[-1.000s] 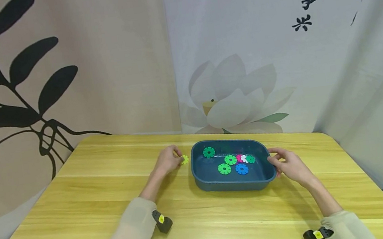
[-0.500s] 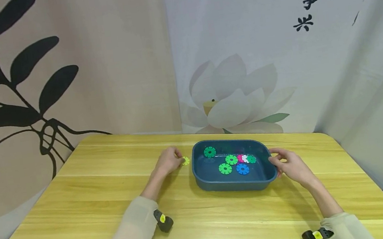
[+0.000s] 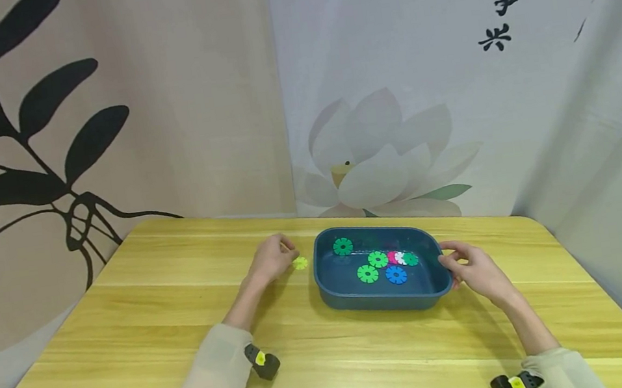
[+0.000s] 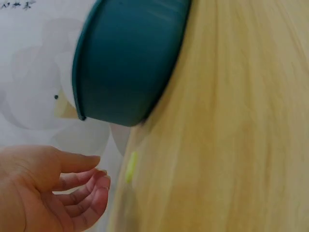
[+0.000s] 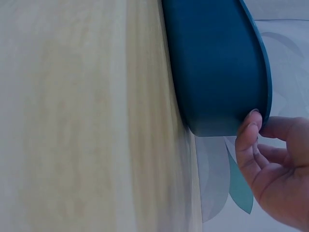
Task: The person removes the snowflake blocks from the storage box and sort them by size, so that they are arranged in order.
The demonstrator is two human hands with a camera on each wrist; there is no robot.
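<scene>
A yellow notched disc [image 3: 300,263] lies on the table left of the blue plastic tub [image 3: 384,302]. Just above the disc is my left hand [image 3: 274,259], its fingers loosely bent; the left wrist view shows a gap between those fingertips and the yellow disc [image 4: 131,166]. At the tub's right end my right hand [image 3: 475,272] pinches the rim between thumb and fingers, seen closely on the tub wall [image 5: 217,72] in the right wrist view. Inside the tub lie several notched discs, among them a blue one [image 3: 396,274], a light green one [image 3: 367,274] and a darker green one [image 3: 343,247].
The wooden table [image 3: 310,364] extends around the tub. Behind its far edge hangs a printed curtain [image 3: 204,103] with leaves, a lotus and dark characters. Each wrist bears a small black camera, such as the left one [image 3: 264,363].
My left fingers have let go of the yellow disc and lifted slightly away from it. My right hand keeps its hold on the tub's rim.
</scene>
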